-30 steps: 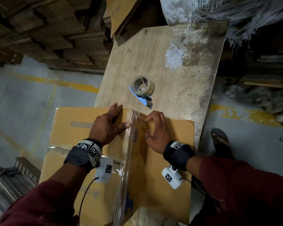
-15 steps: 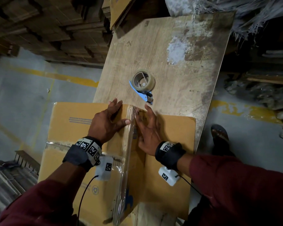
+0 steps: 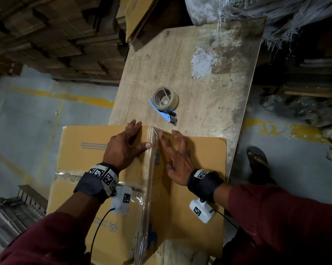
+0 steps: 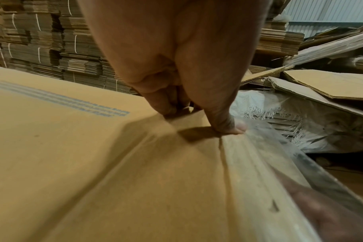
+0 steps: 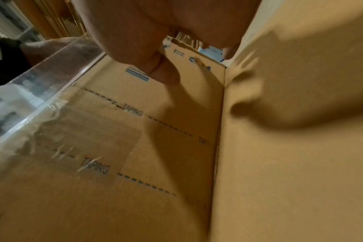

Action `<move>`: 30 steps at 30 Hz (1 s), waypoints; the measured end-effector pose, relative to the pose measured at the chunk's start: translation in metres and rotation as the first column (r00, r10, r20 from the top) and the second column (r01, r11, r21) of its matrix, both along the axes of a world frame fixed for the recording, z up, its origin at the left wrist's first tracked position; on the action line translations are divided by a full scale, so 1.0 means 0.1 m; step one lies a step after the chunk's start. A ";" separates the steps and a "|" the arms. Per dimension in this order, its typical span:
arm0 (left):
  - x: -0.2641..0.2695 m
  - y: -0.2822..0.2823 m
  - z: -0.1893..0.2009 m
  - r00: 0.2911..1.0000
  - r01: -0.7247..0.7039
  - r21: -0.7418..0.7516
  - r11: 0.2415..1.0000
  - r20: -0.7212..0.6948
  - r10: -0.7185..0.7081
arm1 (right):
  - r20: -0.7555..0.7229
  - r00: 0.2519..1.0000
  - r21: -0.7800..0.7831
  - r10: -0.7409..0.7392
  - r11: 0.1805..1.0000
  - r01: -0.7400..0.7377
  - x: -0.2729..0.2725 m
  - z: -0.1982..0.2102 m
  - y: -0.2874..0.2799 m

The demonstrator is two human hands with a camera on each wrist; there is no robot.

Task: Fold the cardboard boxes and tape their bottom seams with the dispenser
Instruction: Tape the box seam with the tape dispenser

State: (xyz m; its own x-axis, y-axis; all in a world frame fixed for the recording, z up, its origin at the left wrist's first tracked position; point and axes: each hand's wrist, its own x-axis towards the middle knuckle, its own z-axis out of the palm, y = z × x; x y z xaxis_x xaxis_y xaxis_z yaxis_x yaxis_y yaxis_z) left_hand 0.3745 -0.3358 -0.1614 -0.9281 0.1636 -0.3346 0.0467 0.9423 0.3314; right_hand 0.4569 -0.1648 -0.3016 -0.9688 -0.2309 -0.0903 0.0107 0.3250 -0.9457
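Both hands are down on the cardboard box (image 3: 84, 150), which sits at the near end of the table (image 3: 209, 111) and overhangs its left edge. What is inside the box is hidden; only its outer faces show. The left hand (image 3: 126, 145) lies flat on the top panel, fingers straight, thumb pressing at the ridge where clear tape (image 3: 149, 178) runs along the seam. The right hand (image 3: 177, 157) is spread open against the sloping panel on the other side of that ridge, fingers extended, gripping nothing; it is blurred in the head view. The tape dispenser (image 3: 166, 103) lies by itself near the middle of the table, just beyond the box's far edge, touched by neither hand. Bare tabletop stretches beyond it to the far edge. Stacks of flat cardboard (image 3: 56, 35) fill the far left. The box's near end is cut off by the sleeves. In the right wrist view, printed dashed lines marked "TAPING" show on the panel (image 5: 155, 131).
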 end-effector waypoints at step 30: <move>0.03 0.08 0.05 1.000 -0.022 -0.022 1.000 0.018 0.023 | 0.091 0.947 -0.321 0.309 0.909 -0.266 -1.41 0.18 0.50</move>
State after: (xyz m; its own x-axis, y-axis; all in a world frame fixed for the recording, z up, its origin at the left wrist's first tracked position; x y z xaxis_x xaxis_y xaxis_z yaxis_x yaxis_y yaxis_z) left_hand 0.3774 -0.3274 -0.1563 -0.9251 0.1353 -0.3547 0.0196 0.9501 0.3114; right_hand 0.3155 -0.1150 -0.2841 -0.8391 -0.5349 -0.0988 0.0952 0.0345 -0.9949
